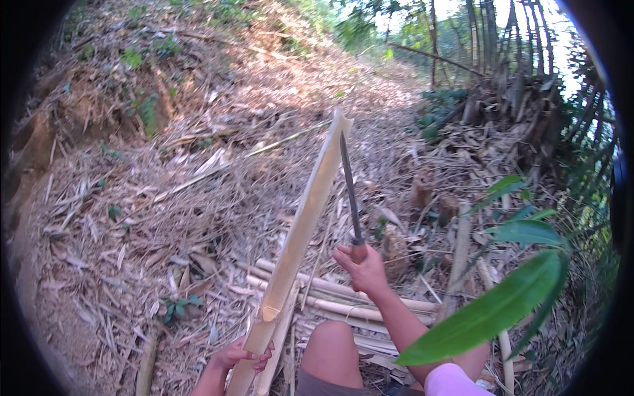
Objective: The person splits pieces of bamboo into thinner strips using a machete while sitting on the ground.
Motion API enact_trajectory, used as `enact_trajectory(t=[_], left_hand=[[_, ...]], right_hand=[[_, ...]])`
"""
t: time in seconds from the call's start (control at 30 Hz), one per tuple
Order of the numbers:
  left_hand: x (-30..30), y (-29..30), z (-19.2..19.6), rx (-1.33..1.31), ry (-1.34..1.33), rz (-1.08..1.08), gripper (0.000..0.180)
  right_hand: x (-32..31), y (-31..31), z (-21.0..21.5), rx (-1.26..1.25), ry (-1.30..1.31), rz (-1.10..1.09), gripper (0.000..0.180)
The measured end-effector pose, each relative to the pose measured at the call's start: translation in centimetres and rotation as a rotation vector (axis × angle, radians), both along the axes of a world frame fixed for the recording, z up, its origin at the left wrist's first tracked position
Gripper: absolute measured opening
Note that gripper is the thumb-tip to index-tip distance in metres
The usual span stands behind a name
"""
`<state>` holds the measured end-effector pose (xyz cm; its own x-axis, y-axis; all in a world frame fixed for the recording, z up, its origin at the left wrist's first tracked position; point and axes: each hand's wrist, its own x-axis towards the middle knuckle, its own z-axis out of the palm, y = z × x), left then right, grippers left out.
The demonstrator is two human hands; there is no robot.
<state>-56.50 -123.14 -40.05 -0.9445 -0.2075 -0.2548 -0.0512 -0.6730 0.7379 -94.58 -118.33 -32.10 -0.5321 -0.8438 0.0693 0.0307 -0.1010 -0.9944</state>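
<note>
A long split length of bamboo, pale inside with a node across it, slants up and away from the lower middle of the view. Around its near part my left hand is closed. My right hand grips the handle of a long, narrow-bladed knife. Its dark blade points upward, and the tip end lies at or just beside the far end of the bamboo; whether it touches I cannot tell. Behind my left hand, a second split bamboo piece leans close along the first.
Several split bamboo strips lie on the leaf-littered ground before my bent knee. Large green leaves hang close at the lower right. Cut stumps stand to the right, a bamboo clump behind. An earth bank rises at left.
</note>
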Motion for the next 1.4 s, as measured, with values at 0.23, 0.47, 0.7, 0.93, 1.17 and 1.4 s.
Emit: enact_trajectory(t=[0.23, 0.47, 0.7, 0.93, 1.17, 1.4], left_hand=[[-6.9, -5.1, 0.4, -0.315, -0.038, -0.310, 0.063], [-12.3, -8.6, 12.7, -1.092, -0.403, -0.056, 0.075], [-24.8, -2.7, 30.4, -1.573, 0.279, 0.499, 0.060], [-32.7, 3.5, 32.8, -1.548, 0.380, 0.398, 0.052], [-31.2, 3.5, 23.7, -1.196, 0.321, 0.500, 0.061], [-24.8, 9.2, 3.3, -0.876, 0.066, 0.142, 0.056]], right_hand=[[-1.2, 0.0, 5.1, -0.389, -0.143, -0.270, 0.030], [-1.1, 1.7, 13.6, -0.375, 0.187, -0.598, 0.030], [-5.0, 5.0, 18.3, -0.516, 0.477, -0.802, 0.026], [-6.5, 9.3, 17.1, -0.575, 0.432, -0.720, 0.024], [-8.7, 10.8, 18.8, -0.524, 0.449, -0.854, 0.025], [-17.5, 10.5, 24.5, -0.263, 0.492, -0.823, 0.030]])
